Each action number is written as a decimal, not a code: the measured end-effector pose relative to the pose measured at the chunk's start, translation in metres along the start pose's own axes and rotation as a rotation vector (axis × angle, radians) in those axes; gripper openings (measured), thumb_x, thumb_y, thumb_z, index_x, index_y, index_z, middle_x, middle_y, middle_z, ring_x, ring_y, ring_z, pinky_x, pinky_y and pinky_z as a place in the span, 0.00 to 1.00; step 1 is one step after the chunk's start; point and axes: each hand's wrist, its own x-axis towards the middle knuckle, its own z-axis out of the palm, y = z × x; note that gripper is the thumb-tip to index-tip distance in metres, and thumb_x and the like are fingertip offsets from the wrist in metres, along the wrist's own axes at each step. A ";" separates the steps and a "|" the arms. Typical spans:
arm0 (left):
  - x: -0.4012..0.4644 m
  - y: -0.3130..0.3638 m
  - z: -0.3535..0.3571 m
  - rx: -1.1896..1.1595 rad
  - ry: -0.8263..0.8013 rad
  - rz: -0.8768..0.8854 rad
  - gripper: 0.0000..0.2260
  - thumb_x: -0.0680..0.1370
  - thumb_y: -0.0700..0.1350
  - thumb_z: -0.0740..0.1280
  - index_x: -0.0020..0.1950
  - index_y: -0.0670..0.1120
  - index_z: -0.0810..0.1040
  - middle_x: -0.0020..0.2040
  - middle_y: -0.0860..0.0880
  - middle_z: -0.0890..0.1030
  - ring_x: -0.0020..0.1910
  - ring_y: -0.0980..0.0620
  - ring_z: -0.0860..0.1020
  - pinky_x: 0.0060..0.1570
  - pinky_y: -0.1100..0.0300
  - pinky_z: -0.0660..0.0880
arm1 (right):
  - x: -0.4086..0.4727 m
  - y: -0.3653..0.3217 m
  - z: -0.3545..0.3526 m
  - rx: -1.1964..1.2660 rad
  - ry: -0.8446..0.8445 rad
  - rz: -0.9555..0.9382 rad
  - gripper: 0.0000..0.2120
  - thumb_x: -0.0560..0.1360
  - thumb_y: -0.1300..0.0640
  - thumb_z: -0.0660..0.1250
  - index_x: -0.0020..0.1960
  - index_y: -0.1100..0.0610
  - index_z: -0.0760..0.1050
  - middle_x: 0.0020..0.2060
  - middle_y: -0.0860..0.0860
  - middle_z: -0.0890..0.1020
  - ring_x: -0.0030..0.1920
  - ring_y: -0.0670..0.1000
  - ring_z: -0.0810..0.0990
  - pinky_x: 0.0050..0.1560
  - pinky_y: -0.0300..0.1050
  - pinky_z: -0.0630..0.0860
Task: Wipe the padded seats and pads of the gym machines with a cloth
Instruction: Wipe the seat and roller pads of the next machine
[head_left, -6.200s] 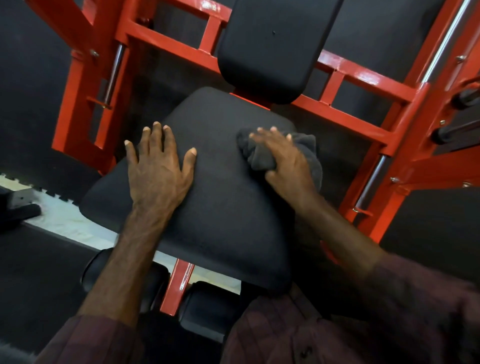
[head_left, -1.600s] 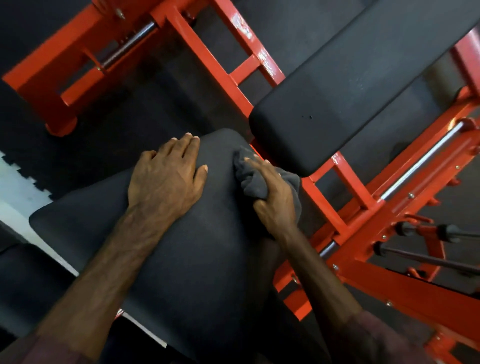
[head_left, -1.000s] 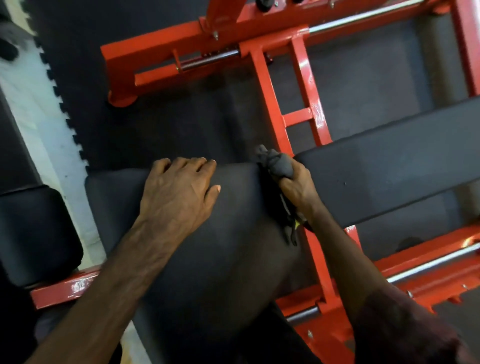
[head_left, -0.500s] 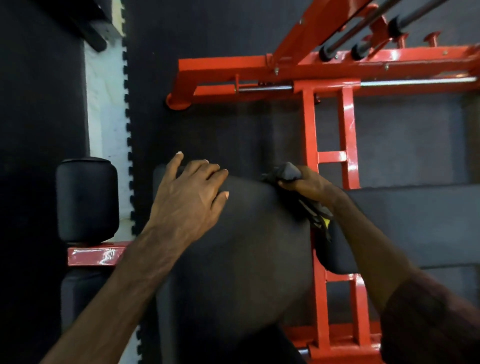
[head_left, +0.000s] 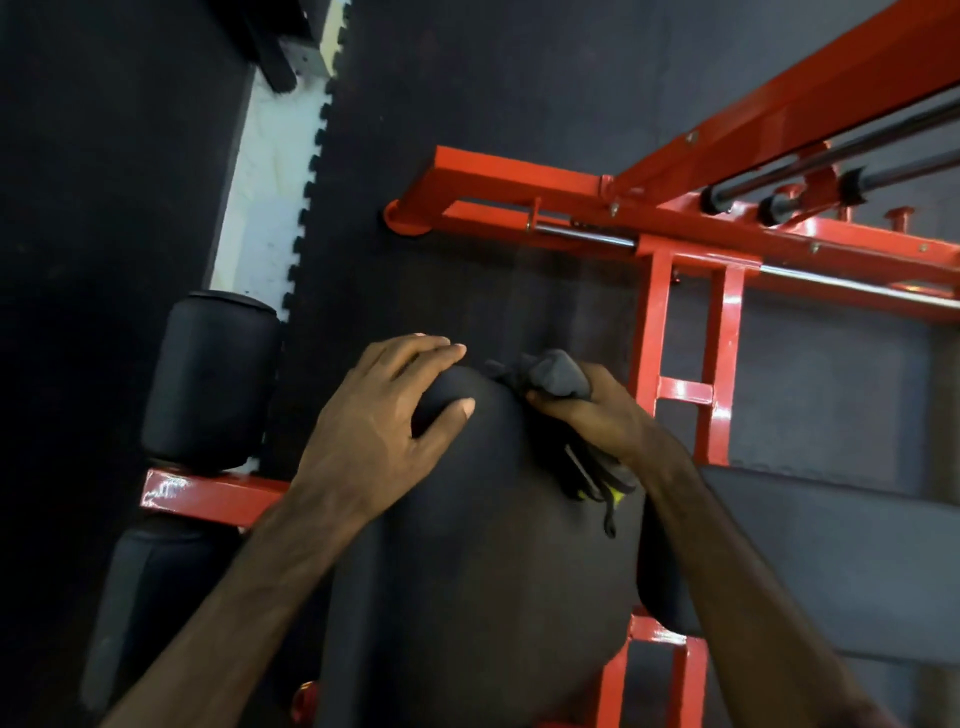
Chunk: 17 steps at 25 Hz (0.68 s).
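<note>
A black padded seat (head_left: 483, 561) of a red gym machine fills the lower middle of the head view. My left hand (head_left: 379, 426) rests on the seat's far corner, fingers curled over its edge and thumb spread on top. My right hand (head_left: 597, 415) grips a bunched dark grey cloth (head_left: 558, 371) against the seat's far right edge; part of the cloth hangs down under my wrist, showing a small yellow tag. A long black back pad (head_left: 821, 561) runs off to the right, partly hidden by my right forearm.
The red steel frame (head_left: 649, 332) with chrome rods stands beyond and right of the seat. Two black roller pads (head_left: 208, 379) sit on a red bar at the left. Black rubber floor mats with a white gap (head_left: 265, 208) lie behind.
The view has swung round the seat. My right hand has carried the cloth from the seat's top to its far edge, and my left hand has slid to the far corner and curled over it.
</note>
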 end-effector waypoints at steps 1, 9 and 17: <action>-0.001 -0.003 0.001 -0.033 -0.001 -0.012 0.23 0.83 0.58 0.67 0.76 0.51 0.76 0.73 0.56 0.74 0.75 0.55 0.69 0.71 0.53 0.73 | 0.003 -0.010 0.010 0.014 -0.003 -0.047 0.07 0.74 0.52 0.77 0.52 0.49 0.84 0.48 0.46 0.88 0.51 0.45 0.85 0.55 0.44 0.81; -0.021 -0.026 -0.003 -0.435 -0.010 -0.226 0.30 0.80 0.59 0.72 0.80 0.57 0.69 0.79 0.62 0.68 0.79 0.63 0.64 0.78 0.53 0.67 | -0.012 -0.041 0.027 -0.011 0.141 0.026 0.07 0.77 0.63 0.76 0.48 0.50 0.84 0.40 0.41 0.87 0.44 0.40 0.84 0.50 0.42 0.77; -0.051 -0.038 0.016 -0.718 0.041 -0.424 0.35 0.78 0.67 0.70 0.82 0.61 0.64 0.81 0.64 0.64 0.79 0.67 0.62 0.79 0.50 0.66 | -0.013 -0.094 0.048 -0.007 0.105 0.072 0.08 0.78 0.60 0.75 0.56 0.54 0.85 0.53 0.51 0.88 0.58 0.53 0.86 0.67 0.56 0.79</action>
